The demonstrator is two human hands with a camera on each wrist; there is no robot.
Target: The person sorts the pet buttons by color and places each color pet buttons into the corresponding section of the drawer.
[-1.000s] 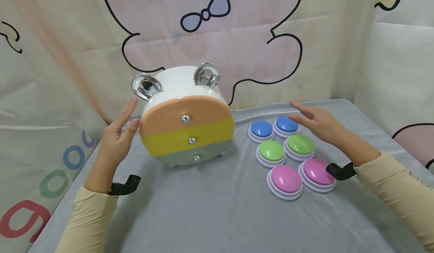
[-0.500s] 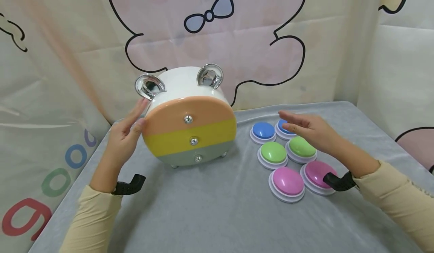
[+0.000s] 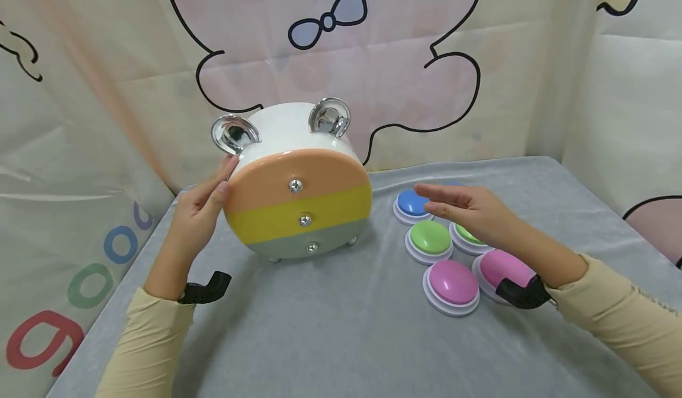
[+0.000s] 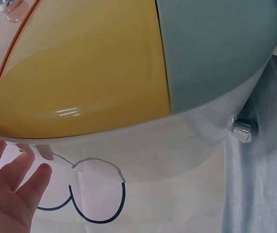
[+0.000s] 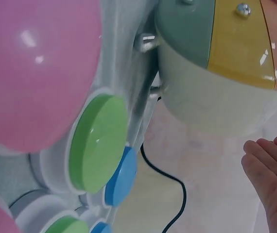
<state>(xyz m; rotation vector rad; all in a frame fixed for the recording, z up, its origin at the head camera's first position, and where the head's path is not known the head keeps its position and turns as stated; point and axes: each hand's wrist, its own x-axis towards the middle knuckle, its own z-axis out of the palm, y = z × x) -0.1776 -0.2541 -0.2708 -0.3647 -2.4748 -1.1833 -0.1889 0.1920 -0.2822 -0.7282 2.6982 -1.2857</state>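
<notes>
A rounded white box (image 3: 290,122) shaped like an alarm clock stands left of centre. Its front has orange, yellow and grey-green drawers (image 3: 298,202), each with a silver knob, and two silver bells (image 3: 330,116) top it. My left hand (image 3: 193,223) lies along the box's left side, fingers fairly straight, fingertips partly hidden behind its edge. Firm contact is hard to tell. My right hand (image 3: 471,211) hovers with straight fingers over the push buttons and holds nothing. Beneath it, a blue button (image 3: 410,201) is partly covered and the other blue one is nearly hidden.
Green buttons (image 3: 430,237) and pink buttons (image 3: 454,282) stand in pairs on the grey tablecloth (image 3: 319,327), right of the box. A printed curtain (image 3: 399,78) hangs behind the table. A dark line (image 5: 180,194) shows in the right wrist view.
My right hand has moved left, from beside the blue buttons to over them. My left hand has come in against the box's side. The box and buttons stay put.
</notes>
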